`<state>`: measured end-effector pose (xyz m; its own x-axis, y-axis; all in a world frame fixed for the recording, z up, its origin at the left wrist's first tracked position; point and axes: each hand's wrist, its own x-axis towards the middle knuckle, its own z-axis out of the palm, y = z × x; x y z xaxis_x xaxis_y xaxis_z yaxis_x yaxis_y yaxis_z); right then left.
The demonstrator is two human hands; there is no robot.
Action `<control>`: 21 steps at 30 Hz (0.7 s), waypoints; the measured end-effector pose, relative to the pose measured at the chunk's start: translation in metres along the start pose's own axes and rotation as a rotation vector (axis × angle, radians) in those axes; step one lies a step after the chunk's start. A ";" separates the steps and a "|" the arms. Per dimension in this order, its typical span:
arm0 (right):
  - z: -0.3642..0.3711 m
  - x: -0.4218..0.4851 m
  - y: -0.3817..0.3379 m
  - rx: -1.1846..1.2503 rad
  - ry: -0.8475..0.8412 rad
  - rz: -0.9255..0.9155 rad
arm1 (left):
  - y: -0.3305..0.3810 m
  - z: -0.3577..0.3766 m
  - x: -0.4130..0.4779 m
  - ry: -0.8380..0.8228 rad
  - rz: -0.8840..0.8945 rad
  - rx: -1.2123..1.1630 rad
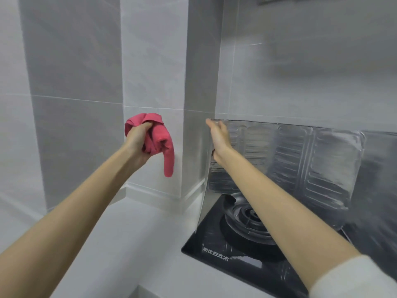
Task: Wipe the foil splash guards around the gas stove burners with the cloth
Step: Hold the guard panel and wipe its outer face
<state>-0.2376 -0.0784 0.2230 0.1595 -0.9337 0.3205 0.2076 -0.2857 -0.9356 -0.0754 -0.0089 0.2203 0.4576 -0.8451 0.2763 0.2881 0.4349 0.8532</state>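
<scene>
Our left hand (137, 140) clutches the bunched pink cloth (160, 136) by the grey tiled pillar (154, 72). Our right hand (218, 138), fingers straight, touches the corner of the ribbed silver foil splash guard (300, 160) over the black stove (214, 239).

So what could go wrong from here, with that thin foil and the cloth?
1. The foil guard looks thin and flimsy; the right hand at its top corner could bend it or tip it toward the burner.
2. The cloth is bunched in the left hand with a tail dangling, which might snag the foil's edge.
</scene>
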 end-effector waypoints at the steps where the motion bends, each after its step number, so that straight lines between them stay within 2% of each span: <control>1: 0.002 0.000 0.002 0.011 -0.012 0.001 | 0.002 -0.004 0.000 0.008 0.005 -0.005; 7: -0.002 -0.001 0.007 -0.050 -0.099 0.028 | 0.012 -0.011 -0.005 0.000 0.011 -0.019; 11: -0.015 -0.005 -0.004 -0.112 -0.032 0.022 | 0.028 0.004 -0.013 -0.008 0.032 -0.081; 14: -0.026 -0.012 -0.017 -0.131 0.017 -0.060 | 0.043 0.019 -0.022 -0.062 0.073 -0.130; 18: -0.041 -0.020 -0.038 -0.051 0.065 -0.133 | 0.062 0.039 -0.035 -0.149 0.120 -0.200; 21: -0.050 -0.027 -0.050 0.016 0.040 -0.154 | 0.069 0.058 -0.046 -0.217 0.108 -0.249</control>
<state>-0.3004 -0.0493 0.2534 0.0858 -0.8871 0.4534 0.2416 -0.4230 -0.8733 -0.1253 0.0421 0.2919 0.3150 -0.8250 0.4692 0.4562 0.5651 0.6874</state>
